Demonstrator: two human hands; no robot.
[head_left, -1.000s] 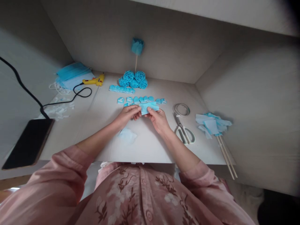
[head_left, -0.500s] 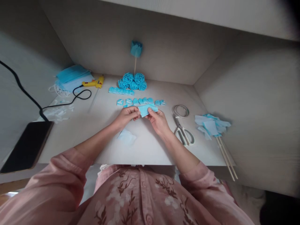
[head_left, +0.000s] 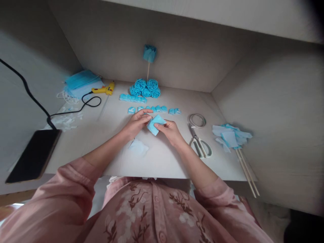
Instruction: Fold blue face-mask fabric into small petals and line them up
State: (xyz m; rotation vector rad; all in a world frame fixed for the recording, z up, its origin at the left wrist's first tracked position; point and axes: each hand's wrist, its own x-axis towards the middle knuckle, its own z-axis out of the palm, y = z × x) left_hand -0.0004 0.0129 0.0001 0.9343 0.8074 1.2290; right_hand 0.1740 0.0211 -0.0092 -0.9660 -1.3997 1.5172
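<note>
**Thin blue piece (head_left: 154, 126) risked slipping askew**

The likeliest trouble was a crooked crease: the blue piece looked limp, and an uneven pull from either side could have dragged its edges out of line. The right hand (head_left: 172, 131) grasped it with the thumb pressed on the upper face, so a slackened thumb might have let it twist or drop. The left hand (head_left: 137, 124) had its thumb and fingers at the far left edge; whether they pinched it or merely touched it, I could not tell. A careless sweep forward could also have upset the row of folded blue pieces (head_left: 160, 109) just beyond, and the left wrist, near the pale sheet (head_left: 138, 147), might have brushed that aside.

The blue piece was over the middle of the worktop (head_left: 167, 162), between the two hands. It sat turned like a diamond, one corner aimed toward the person's body and the opposite one away, slightly rightward. Its visible face seemed nearly square, so no long axis stood out clearly.
</note>
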